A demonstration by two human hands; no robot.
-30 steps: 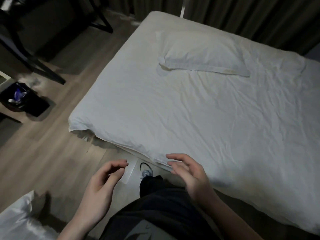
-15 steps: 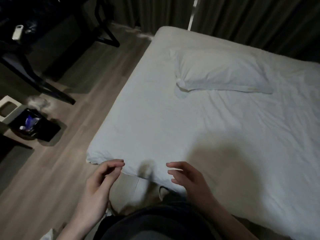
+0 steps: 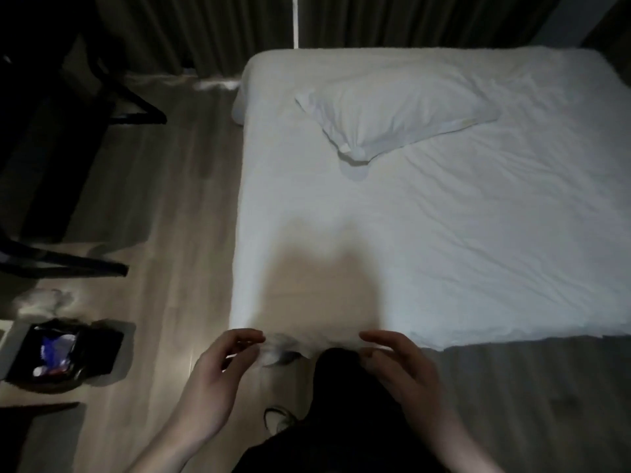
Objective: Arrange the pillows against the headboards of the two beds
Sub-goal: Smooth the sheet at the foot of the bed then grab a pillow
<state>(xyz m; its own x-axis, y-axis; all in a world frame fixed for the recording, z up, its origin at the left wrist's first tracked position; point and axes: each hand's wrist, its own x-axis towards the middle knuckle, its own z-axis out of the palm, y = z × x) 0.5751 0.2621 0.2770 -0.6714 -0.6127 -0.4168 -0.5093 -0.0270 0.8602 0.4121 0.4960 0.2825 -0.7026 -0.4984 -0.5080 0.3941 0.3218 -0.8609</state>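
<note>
A white pillow (image 3: 392,117) lies askew on the far half of a white-sheeted bed (image 3: 461,240), one corner pointing toward me. No headboard shows in this view. My left hand (image 3: 218,380) hovers at the bed's near edge, fingers curled and apart, holding nothing. My right hand (image 3: 399,367) hovers a little to the right of it, also empty with fingers spread. Both hands are far from the pillow. My shadow falls on the near part of the sheet.
Dark curtains (image 3: 375,18) hang behind the bed. A black bin (image 3: 65,356) with wrappers sits on the wooden floor (image 3: 177,206) at the left, beside dark furniture legs (image 3: 78,264). My dark trouser leg and a shoe (image 3: 278,419) are below.
The view has swung right and forward, so the bed now lies squarely ahead and the pillow sits higher. My hands have stayed in front of me, empty, now at the bed's near edge.
</note>
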